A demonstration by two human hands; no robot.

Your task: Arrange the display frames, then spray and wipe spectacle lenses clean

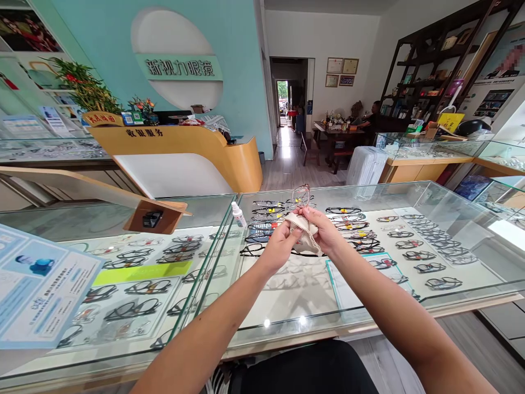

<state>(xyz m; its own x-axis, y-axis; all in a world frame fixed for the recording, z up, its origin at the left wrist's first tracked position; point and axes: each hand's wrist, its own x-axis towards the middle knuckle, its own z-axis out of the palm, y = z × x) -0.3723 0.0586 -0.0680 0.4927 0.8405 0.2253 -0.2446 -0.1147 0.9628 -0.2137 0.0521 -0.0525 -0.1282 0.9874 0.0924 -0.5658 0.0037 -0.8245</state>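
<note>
Above the glass counter, my two hands are close together around a pair of eyeglasses and a cloth. My left hand [284, 241] is closed on the cream cleaning cloth [305, 236], which hangs down between the hands. Closed too, my right hand [322, 227] grips the thin-framed eyeglasses [301, 195], with one round rim standing up above the fingers. The other part of the glasses is hidden by the cloth and fingers. On the counter top left of the hands stands a small white spray bottle [238, 215].
Under the glass of the display counter [283, 314] lie rows of eyeglass frames [426, 267]. A printed sheet [41, 284] and a wooden stand [156, 216] are at the left. Beyond are a reception desk [241, 164], a suitcase [366, 172] and a seated person [373, 117].
</note>
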